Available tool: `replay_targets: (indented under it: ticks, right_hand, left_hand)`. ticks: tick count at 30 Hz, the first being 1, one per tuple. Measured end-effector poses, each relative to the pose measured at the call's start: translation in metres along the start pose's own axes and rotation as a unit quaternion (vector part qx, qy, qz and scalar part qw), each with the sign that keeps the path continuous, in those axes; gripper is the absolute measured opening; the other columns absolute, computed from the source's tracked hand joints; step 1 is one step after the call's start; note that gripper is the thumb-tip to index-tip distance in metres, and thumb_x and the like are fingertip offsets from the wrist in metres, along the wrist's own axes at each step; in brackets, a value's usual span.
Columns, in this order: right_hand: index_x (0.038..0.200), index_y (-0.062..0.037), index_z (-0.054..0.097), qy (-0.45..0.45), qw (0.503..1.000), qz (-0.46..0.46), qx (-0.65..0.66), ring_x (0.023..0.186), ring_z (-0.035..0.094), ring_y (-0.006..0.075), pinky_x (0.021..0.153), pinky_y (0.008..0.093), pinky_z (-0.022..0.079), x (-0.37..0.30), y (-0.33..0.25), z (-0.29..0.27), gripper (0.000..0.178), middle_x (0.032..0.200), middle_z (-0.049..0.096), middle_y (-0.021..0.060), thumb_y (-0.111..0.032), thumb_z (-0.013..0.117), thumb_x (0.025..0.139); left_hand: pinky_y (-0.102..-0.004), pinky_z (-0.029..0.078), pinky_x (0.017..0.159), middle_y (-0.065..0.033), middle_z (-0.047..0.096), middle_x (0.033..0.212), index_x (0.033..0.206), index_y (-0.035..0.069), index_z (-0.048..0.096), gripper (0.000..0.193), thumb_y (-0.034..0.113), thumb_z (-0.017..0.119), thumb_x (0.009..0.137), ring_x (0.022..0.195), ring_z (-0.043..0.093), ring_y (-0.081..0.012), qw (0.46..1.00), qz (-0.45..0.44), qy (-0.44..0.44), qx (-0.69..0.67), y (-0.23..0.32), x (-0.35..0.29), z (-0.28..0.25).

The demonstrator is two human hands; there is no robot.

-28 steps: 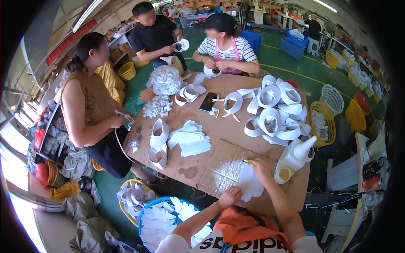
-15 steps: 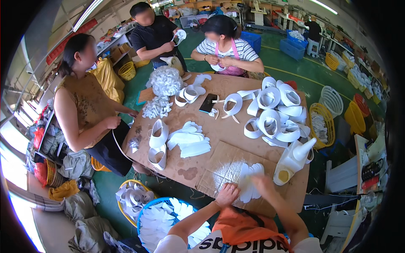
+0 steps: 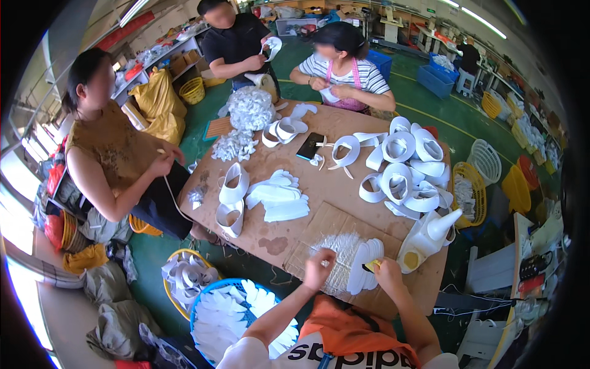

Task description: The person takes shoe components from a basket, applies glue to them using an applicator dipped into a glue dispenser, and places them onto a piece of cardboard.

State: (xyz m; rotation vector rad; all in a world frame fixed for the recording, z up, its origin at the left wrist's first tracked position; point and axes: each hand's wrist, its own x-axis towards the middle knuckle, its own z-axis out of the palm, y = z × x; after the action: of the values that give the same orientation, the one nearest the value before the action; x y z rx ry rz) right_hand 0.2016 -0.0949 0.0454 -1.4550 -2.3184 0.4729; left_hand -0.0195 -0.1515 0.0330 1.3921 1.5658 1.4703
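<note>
My right hand [image 3: 388, 276] grips a small yellow tool with a dark end [image 3: 372, 265], which looks like a brush. It is over the right edge of a fanned stack of white insole-shaped pieces [image 3: 364, 281]. My left hand [image 3: 319, 270] is just left of the stack, its fingers curled together; whatever they hold, if anything, is hidden. Both hands are above a cardboard sheet [image 3: 324, 222] with a rough white crust [image 3: 342, 249]. Right of them lies a white plastic bottle with a cone-shaped spout [image 3: 437, 226], a yellowish patch on its near side.
Curled white shoe pieces [image 3: 398, 146] crowd the table's right side. More flat white pieces [image 3: 279, 197] and a phone [image 3: 310, 146] lie farther off. A blue basket [image 3: 195, 307] of white pieces stands at lower left. Three people stand or sit around the table [image 3: 264, 243].
My left hand has come off the stack, leftward. My right hand, blurred over the pieces before, now shows the yellow tool at their right edge. The person at left has raised a pale strip.
</note>
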Motion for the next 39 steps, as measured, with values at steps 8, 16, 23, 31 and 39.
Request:
replay_targets:
  ticks: [8,16,23,31,39]
  right_hand:
    - [0.080,0.0009,0.062,-0.046,0.999,0.015,-0.003,0.068,0.057,0.0387,0.062,0.0445,0.045,0.014,-0.002,-0.002,0.017,0.072,0.059,0.0213,-0.016,0.059,0.079]
    - [0.090,0.0047,0.062,-0.123,0.990,0.034,-0.057,0.076,0.059,0.0390,0.067,0.0432,0.045,0.033,-0.012,-0.013,0.024,0.081,0.061,0.0237,-0.016,0.058,0.080]
    - [0.092,0.0042,0.062,-0.149,0.984,0.035,-0.094,0.079,0.058,0.0385,0.070,0.0427,0.045,0.026,-0.018,-0.015,0.024,0.086,0.062,0.0231,-0.017,0.057,0.081]
    - [0.092,0.0045,0.061,-0.133,0.989,0.030,-0.054,0.081,0.058,0.0386,0.071,0.0423,0.045,0.036,-0.029,-0.019,0.023,0.087,0.061,0.0221,-0.015,0.057,0.081]
    - [0.088,0.0016,0.062,-0.121,0.992,0.026,-0.036,0.076,0.058,0.0372,0.068,0.0426,0.046,0.023,-0.020,-0.018,0.019,0.082,0.061,0.0207,-0.014,0.061,0.077]
  left_hand:
    - [-0.0283,0.048,0.066,-0.0082,0.057,0.069,0.077,0.003,0.054,0.009,-0.004,0.050,0.071,0.066,0.057,-0.0174,0.847,-0.103,0.403,-0.330,-0.030,-0.085,-0.205]
    - [-0.0364,0.047,0.060,-0.0123,0.062,0.068,0.074,0.000,0.062,0.015,0.014,0.060,0.068,0.060,0.059,-0.0264,0.727,-0.389,0.488,0.285,-0.116,-0.217,-0.207]
    - [-0.0425,0.046,0.070,-0.0148,0.060,0.083,0.080,0.003,0.060,0.015,0.014,0.055,0.072,0.080,0.058,-0.0337,0.688,-0.461,0.403,0.388,-0.161,-0.237,-0.142]
    - [-0.0405,0.047,0.065,-0.0155,0.063,0.073,0.079,0.002,0.063,0.017,0.015,0.057,0.071,0.069,0.060,-0.0310,0.680,-0.465,0.519,0.229,-0.233,-0.182,-0.219]
    - [-0.0308,0.040,0.044,-0.0098,0.058,0.074,0.086,0.003,0.054,0.017,0.011,0.066,0.076,0.052,0.050,-0.0162,0.740,-0.335,0.486,-0.324,-0.292,-0.143,-0.258]
